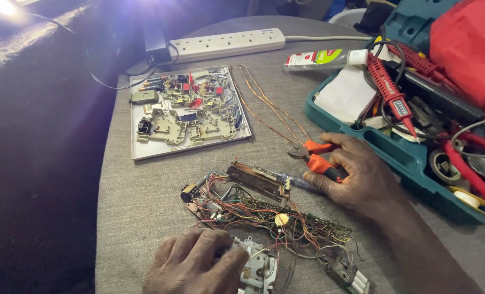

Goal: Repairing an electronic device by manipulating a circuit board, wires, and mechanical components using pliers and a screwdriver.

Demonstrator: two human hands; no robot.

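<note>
The right hand holds one pair of orange pliers tight, mid-frame. The left hand, at the bottom, presses on one metal part, half hidden and cut off. Between them lies one tangle of wires. One tray sits upper left, one toolbox right.

Circuit board w/ wire tangle at front-centre of table; parts tray behind it to the left, power strip farther back, toolbox on the right, copper wires btwn tray & toolbox.
</note>
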